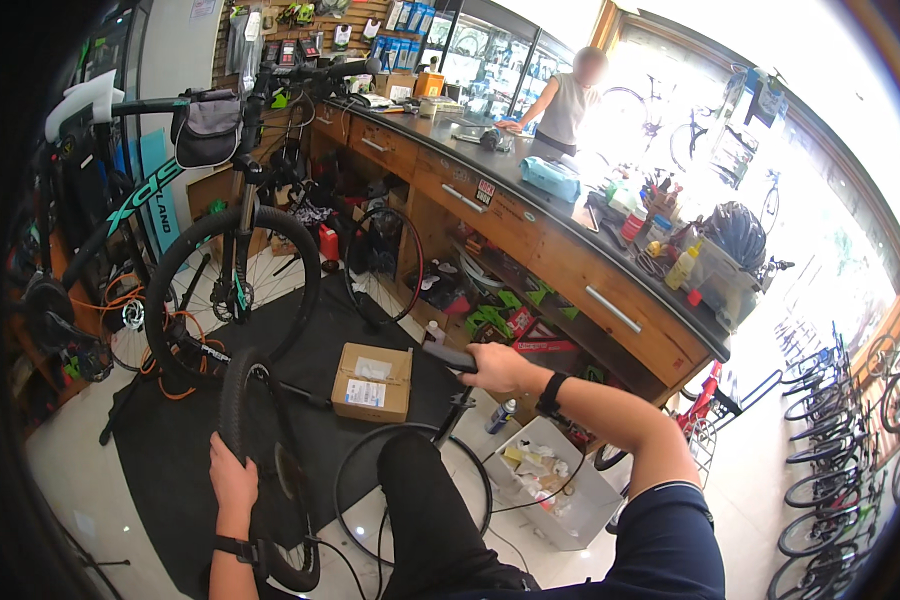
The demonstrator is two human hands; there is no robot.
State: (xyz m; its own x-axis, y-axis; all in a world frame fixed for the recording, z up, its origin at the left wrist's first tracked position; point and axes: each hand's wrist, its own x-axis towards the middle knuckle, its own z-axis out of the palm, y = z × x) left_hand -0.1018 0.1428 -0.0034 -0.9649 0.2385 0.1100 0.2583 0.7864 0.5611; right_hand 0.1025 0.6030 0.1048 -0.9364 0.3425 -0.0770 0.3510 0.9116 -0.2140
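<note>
A bicycle wheel (235, 405) with a knobbly black tyre stands upright on the left, close to my legs. My left hand (233, 472) is closed round the near side of its tyre. To the right, my right hand (498, 368) grips the black handle (448, 357) of what looks like a floor pump. Its metal shaft (456, 412) runs down from beneath that hand; the pump's base is hidden. Thin black hoses (350, 560) lie between the wheel and my leg, and I cannot tell where they end.
A cardboard box (372, 382) sits on the black mat (170, 470), with a mountain bike (235, 250) behind it. A grey bin (592, 505) of scraps and a spray can (501, 415) stand right. Across the room, a person (567, 105) leans on the long counter (530, 205).
</note>
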